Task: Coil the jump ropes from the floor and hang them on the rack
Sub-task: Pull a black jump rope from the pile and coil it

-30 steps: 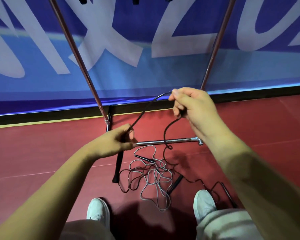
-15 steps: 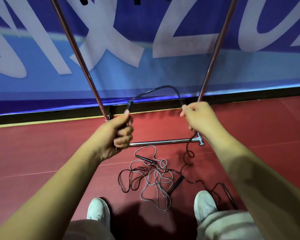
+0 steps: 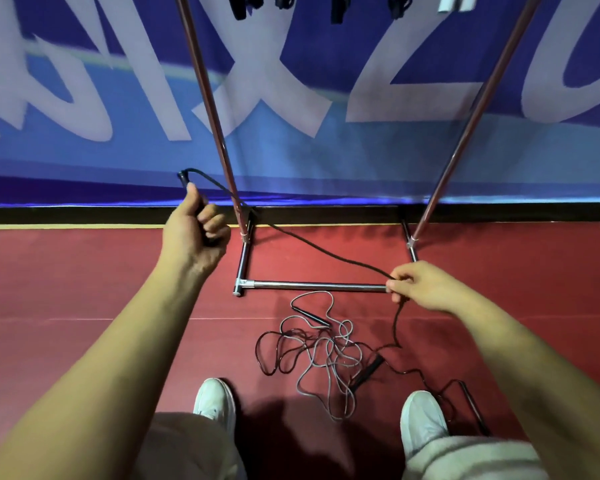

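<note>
My left hand (image 3: 196, 230) grips the black handle (image 3: 184, 178) of a black jump rope (image 3: 312, 244), raised left of the rack's left post. The cord runs taut down to the right, where my right hand (image 3: 420, 287) pinches it above the rack's front bar. Below my right hand the cord drops to the floor. A tangle of grey and dark ropes (image 3: 319, 351) with black handles lies on the red floor between my feet. The metal rack (image 3: 312, 286) stands ahead, its two posts rising out of view. Dark items (image 3: 336, 8) hang at the top edge.
A blue banner wall (image 3: 326, 150) with white lettering stands right behind the rack, above a black base strip. My white shoes (image 3: 215, 400) stand either side of the rope pile. A further black handle (image 3: 473, 407) lies by my right shoe.
My hands have spread apart: the left moved up and left with the handle, the right slid down the cord to the right. The loop between them has pulled into a straight line.
</note>
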A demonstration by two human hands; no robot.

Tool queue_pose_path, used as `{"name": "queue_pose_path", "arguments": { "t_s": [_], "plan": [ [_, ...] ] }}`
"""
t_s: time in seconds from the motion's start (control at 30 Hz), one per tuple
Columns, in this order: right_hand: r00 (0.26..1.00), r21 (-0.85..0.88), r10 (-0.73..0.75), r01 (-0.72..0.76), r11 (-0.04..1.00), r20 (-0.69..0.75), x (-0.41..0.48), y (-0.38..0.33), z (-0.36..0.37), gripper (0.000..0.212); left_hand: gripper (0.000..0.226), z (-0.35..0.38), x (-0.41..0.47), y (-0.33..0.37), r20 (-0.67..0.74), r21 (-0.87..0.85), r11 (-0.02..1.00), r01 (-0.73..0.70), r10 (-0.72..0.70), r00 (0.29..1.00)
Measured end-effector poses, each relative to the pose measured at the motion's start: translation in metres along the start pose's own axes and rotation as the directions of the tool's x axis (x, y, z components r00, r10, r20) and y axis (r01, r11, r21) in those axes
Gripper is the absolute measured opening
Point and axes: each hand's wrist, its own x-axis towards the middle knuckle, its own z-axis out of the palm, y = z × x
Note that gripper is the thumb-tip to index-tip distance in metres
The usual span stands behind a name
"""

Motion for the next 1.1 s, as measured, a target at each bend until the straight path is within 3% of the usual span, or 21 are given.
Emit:
{"name": "queue_pose_path", "arguments": {
  "t_s": [0.07,0.13,0.23,0.3,0.33,0.4,0.47,0.63,0.73,0.8,0.83,0.87,0.9,0.93,0.97,1.0,1.03,1.1],
  "plan": [
    [0.998,0.05,-0.066,0.066,0.997,-0.006,-0.002,-0.012,0.005,0.022,0.026,0.007,-0.009,-0.013,-0.003,0.345,0.938,-0.033,0.036,0.999],
    [0.989,0.015,-0.15,0.15,0.989,-0.006,-0.006,-0.036,0.01,0.019,0.008,0.018,-0.022,-0.028,0.095,0.654,0.753,-0.075,0.017,0.995],
    [0.94,-0.002,-0.341,0.341,0.94,0.001,-0.019,-0.081,0.018,0.015,0.019,0.034,-0.042,-0.048,0.228,0.836,0.542,-0.088,-0.197,0.953],
    [0.909,0.062,-0.413,0.416,0.907,-0.065,-0.027,-0.102,0.014,0.013,0.021,0.041,-0.052,-0.054,0.235,0.896,0.437,-0.073,-0.329,0.915],
    [0.895,0.081,-0.433,0.442,0.893,-0.109,-0.028,-0.11,0.011,0.012,0.024,0.044,-0.056,-0.054,0.236,0.899,0.435,-0.053,-0.378,0.895],
    [0.893,0.133,-0.427,0.445,0.886,-0.139,-0.029,-0.114,0.006,0.012,0.025,0.048,-0.058,-0.051,0.274,0.853,0.522,-0.027,-0.402,0.874],
    [0.921,0.171,-0.377,0.388,0.906,-0.095,-0.025,-0.106,0.003,0.022,0.019,0.051,-0.053,-0.049,0.297,0.773,0.634,-0.035,-0.313,0.902],
    [0.978,-0.288,-0.132,0.175,0.942,0.164,-0.013,-0.053,-0.01,0.028,0.03,0.037,-0.023,-0.019,0.144,0.47,0.879,-0.077,0.01,0.99],
    [0.995,-0.275,-0.034,0.058,0.96,0.094,-0.008,-0.028,-0.025,0.027,0.03,0.026,-0.012,0.002,0.005,0.395,0.912,-0.111,0.119,0.993],
    [0.998,-0.149,-0.062,0.061,0.987,-0.003,-0.005,-0.021,-0.03,0.026,0.027,0.021,-0.008,0.004,-0.026,0.573,0.805,-0.15,0.201,0.979],
    [0.996,-0.096,-0.08,0.075,0.993,-0.05,-0.005,-0.023,-0.029,0.026,0.022,0.018,-0.006,0.001,-0.031,0.719,0.68,-0.144,0.238,0.971],
    [0.992,-0.052,-0.095,0.091,0.995,-0.087,-0.005,-0.027,-0.027,0.024,0.015,0.012,-0.003,-0.002,-0.028,0.864,0.49,-0.114,0.273,0.962],
    [0.988,-0.012,-0.107,0.106,0.994,-0.111,-0.004,-0.033,-0.024,0.021,0.008,0.006,-0.002,-0.006,0.006,0.969,0.235,-0.08,0.299,0.954],
    [0.986,0.006,-0.113,0.115,0.993,-0.121,-0.005,-0.04,-0.02,0.019,0.006,0.0,0.0,-0.01,0.051,0.999,-0.012,-0.05,0.301,0.952],
    [0.986,-0.006,-0.12,0.12,0.993,-0.117,-0.005,-0.047,-0.016,0.017,0.01,-0.003,-0.001,-0.014,0.096,0.984,-0.17,-0.046,0.295,0.951],
    [0.986,-0.035,-0.138,0.135,0.99,-0.095,-0.006,-0.056,-0.011,0.016,0.011,-0.001,-0.002,-0.018,0.122,0.976,-0.208,-0.064,0.282,0.952],
    [0.985,-0.057,-0.166,0.162,0.985,-0.056,-0.008,-0.064,-0.006,0.016,0.01,0.004,-0.007,-0.023,0.142,0.984,-0.14,-0.11,0.247,0.959],
    [0.968,-0.057,-0.249,0.249,0.967,0.008,-0.013,-0.08,0.004,0.016,0.007,0.02,-0.02,-0.037,0.186,0.969,0.148,-0.196,0.074,0.98]
  ]
}}
